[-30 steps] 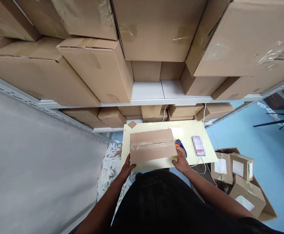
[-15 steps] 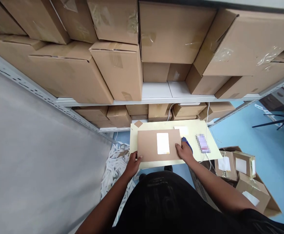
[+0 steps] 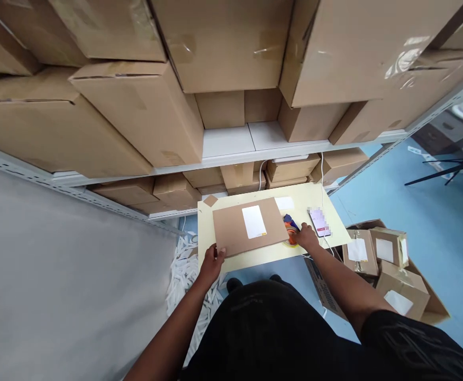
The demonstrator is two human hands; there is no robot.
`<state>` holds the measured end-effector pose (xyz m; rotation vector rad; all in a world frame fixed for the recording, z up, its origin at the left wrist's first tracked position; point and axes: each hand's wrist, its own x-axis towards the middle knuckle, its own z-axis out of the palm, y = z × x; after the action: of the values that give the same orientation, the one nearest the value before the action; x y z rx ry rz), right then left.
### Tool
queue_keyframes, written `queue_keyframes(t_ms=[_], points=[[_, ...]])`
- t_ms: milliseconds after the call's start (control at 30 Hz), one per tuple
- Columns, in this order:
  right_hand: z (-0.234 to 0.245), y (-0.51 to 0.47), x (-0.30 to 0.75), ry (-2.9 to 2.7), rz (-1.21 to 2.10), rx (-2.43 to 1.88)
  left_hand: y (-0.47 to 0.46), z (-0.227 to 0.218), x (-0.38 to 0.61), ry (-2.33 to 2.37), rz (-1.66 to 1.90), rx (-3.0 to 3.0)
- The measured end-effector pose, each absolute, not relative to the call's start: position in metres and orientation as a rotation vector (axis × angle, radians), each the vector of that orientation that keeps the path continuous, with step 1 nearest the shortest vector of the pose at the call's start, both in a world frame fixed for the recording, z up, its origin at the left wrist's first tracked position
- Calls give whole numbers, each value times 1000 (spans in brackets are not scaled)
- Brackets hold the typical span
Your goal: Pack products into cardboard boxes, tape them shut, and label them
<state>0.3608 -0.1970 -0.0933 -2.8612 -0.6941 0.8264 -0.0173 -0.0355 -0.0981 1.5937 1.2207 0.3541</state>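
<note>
A flat brown cardboard box (image 3: 237, 227) with a white label (image 3: 254, 221) lies on the pale yellow table (image 3: 251, 260), slightly turned. At its near left corner my left hand (image 3: 212, 260) grips the edge, thumb on top and fingers at the side. Just right of the box is a blue and orange tape dispenser (image 3: 290, 226), partly covered by my right hand (image 3: 306, 237). The fingers of that hand close on the dispenser's orange part. A phone (image 3: 319, 221) with a lit, partly blurred screen rests to the right of this hand.
Shelves stacked with cardboard boxes (image 3: 231, 47) rise behind the table. A white paper (image 3: 284, 203) and a small cardboard scrap (image 3: 210, 200) lie at the table's back. White strips (image 3: 179, 275) cover the floor at left; an open carton (image 3: 433, 301) at right holds labelled boxes.
My right hand has let go of the box's right edge and moved onto the tape dispenser. The box has turned slightly, and the view has shifted.
</note>
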Motion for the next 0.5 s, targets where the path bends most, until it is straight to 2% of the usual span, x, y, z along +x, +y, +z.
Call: queue_keyframes(t_ms=[167,300,400,500], points=[[-129,-183,394,-717,1088,-2815,-41,-68,-4,1462,529,1708],[-126,-202,405,-830,1030,-2726,-63,-10,26,1359,658,1993],[-109,-233,410,-903,906,-2649,-91,28,80,1151,457,2025],[-89,-265,411,-1013,693,-2506,-112,41,153,1010,165,1879]])
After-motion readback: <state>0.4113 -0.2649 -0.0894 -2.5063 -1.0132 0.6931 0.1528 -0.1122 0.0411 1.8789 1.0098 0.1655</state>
